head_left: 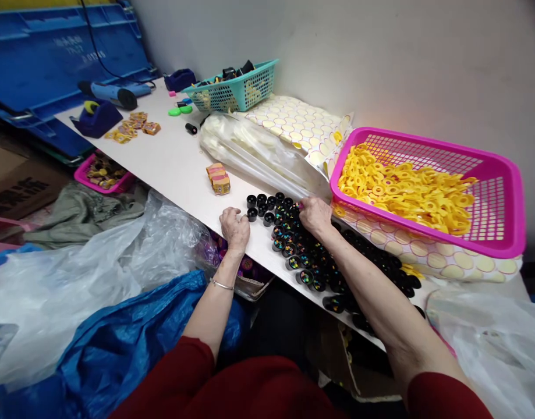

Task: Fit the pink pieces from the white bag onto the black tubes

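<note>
Many small black cups [269, 219] stand packed together on the white table, several with coloured bits inside. My right hand [315, 214] is over the far side of the group, fingers pinched low among the cups. A small pinkish spot shows at its fingertips, too small to name. My left hand [234, 228] rests at the table's front edge, fingers curled in, just left of the nearest cups. What it holds, if anything, is hidden. A stack of small orange-and-pink packets [218, 178] lies beyond my left hand.
A pink basket [428, 238] of yellow ring-shaped pieces [402, 189] stands at the right. Behind are a clear plastic bag [258, 151] and a teal basket [236, 96]. A tape dispenser [96, 119] and a blue-grey tool [107, 92] lie at the far left.
</note>
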`<control>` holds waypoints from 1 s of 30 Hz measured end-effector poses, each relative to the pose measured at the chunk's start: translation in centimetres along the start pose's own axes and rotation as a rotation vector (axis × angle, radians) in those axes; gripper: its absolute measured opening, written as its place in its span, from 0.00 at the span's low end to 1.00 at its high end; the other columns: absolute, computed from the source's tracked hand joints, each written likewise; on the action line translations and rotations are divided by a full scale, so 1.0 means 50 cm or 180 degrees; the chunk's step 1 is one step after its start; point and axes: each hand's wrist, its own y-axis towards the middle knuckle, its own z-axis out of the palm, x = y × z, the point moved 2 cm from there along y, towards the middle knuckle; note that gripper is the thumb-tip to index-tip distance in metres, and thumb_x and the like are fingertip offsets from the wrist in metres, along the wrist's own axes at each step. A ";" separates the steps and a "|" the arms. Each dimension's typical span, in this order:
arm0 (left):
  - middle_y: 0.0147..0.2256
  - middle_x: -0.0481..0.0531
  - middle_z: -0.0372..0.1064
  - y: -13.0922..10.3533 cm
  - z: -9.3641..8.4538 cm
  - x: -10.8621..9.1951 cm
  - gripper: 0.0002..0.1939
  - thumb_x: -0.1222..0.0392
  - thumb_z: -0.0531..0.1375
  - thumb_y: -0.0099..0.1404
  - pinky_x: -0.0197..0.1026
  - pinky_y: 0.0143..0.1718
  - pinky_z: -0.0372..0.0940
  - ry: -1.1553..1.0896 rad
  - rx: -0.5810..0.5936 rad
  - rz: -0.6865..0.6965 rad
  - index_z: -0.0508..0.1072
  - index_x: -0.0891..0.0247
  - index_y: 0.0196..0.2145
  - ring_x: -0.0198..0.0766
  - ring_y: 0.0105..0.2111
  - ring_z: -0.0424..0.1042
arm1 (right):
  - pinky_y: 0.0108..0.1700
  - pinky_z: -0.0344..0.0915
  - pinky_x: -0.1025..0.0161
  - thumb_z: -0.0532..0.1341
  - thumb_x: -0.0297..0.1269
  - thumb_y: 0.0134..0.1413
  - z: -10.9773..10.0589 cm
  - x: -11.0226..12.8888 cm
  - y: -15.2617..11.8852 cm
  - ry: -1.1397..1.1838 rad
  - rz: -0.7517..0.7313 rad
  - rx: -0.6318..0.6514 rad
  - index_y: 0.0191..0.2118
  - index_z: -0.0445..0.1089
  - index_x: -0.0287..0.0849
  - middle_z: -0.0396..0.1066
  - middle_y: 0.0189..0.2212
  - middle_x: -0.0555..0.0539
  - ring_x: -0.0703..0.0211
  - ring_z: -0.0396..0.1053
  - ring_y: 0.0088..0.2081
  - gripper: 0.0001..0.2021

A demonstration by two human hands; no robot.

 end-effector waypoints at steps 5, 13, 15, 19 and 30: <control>0.37 0.55 0.67 -0.001 -0.001 0.003 0.06 0.69 0.57 0.52 0.48 0.48 0.59 -0.0041 0.0001 0.0002 0.68 0.61 0.29 0.46 0.42 0.63 | 0.38 0.61 0.61 0.57 0.32 0.46 0.016 -0.036 0.008 0.0715 0.0231 -0.0222 0.32 0.76 0.44 0.75 0.34 0.45 0.53 0.70 0.38 0.10; 0.38 0.56 0.67 0.009 0.003 0.006 0.06 0.69 0.56 0.51 0.49 0.49 0.59 0.0003 0.0016 -0.0009 0.68 0.61 0.28 0.47 0.43 0.64 | 0.30 0.61 0.66 0.68 0.41 0.30 0.009 -0.071 -0.041 0.4031 0.0766 -0.0611 0.28 0.72 0.39 0.70 0.23 0.52 0.65 0.64 0.26 0.14; 0.36 0.55 0.67 0.014 0.002 0.010 0.06 0.69 0.57 0.50 0.49 0.49 0.60 -0.0009 0.0069 0.0032 0.67 0.62 0.27 0.46 0.42 0.64 | 0.25 0.58 0.68 0.70 0.40 0.28 -0.013 -0.084 -0.109 0.4648 0.0819 -0.0647 0.30 0.73 0.41 0.71 0.24 0.52 0.68 0.61 0.23 0.16; 0.32 0.53 0.68 0.024 0.004 0.026 0.06 0.67 0.57 0.48 0.50 0.48 0.61 0.0132 -0.0028 0.0217 0.68 0.62 0.27 0.46 0.39 0.67 | 0.24 0.57 0.68 0.71 0.39 0.30 -0.052 -0.151 -0.314 0.5079 0.1021 -0.0910 0.33 0.74 0.45 0.73 0.28 0.51 0.68 0.62 0.24 0.17; 0.41 0.46 0.73 0.033 0.007 0.019 0.09 0.54 0.57 0.45 0.52 0.48 0.64 0.0587 -0.0020 0.0056 0.69 0.53 0.28 0.50 0.45 0.71 | 0.43 0.63 0.56 0.57 0.38 0.42 -0.071 -0.543 -0.603 0.0974 0.2845 -0.1952 0.30 0.73 0.40 0.75 0.35 0.41 0.52 0.69 0.37 0.10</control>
